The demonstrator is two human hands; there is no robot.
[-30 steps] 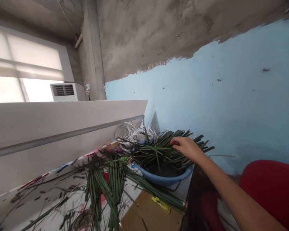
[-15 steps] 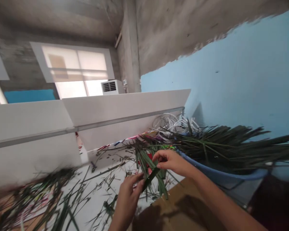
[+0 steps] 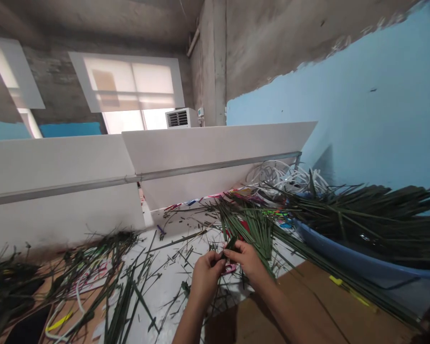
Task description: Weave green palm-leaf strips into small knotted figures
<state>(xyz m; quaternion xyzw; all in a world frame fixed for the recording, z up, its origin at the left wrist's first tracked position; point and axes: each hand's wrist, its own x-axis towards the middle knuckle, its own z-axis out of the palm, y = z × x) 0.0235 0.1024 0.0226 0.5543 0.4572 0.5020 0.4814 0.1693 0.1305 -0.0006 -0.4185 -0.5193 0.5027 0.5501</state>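
Observation:
My left hand (image 3: 205,276) and my right hand (image 3: 250,262) are close together above the white table (image 3: 172,291). Both have their fingers pinched on a short dark green leaf strip (image 3: 231,244); the grip covers part of it. A pink loop (image 3: 230,269), looking like a scissors handle, shows just below my fingers. Behind the hands lies a fan of long green leaf strips (image 3: 260,231), with a bit of something red (image 3: 244,225) among them. Small leaf scraps are scattered around.
On the right, a blue tub (image 3: 329,251) is heaped with long dark leaves (image 3: 372,215). Brown cardboard (image 3: 308,306) lies in front of it. Coiled white strips (image 3: 272,177) sit by the white partition (image 3: 215,150). At left are more leaf strips (image 3: 120,306) and a leaf pile (image 3: 10,282).
The view has swung left. My hands have come closer together, and the leaf strip that stretched between them is now mostly covered by my fingers. The pink loop has come into sight.

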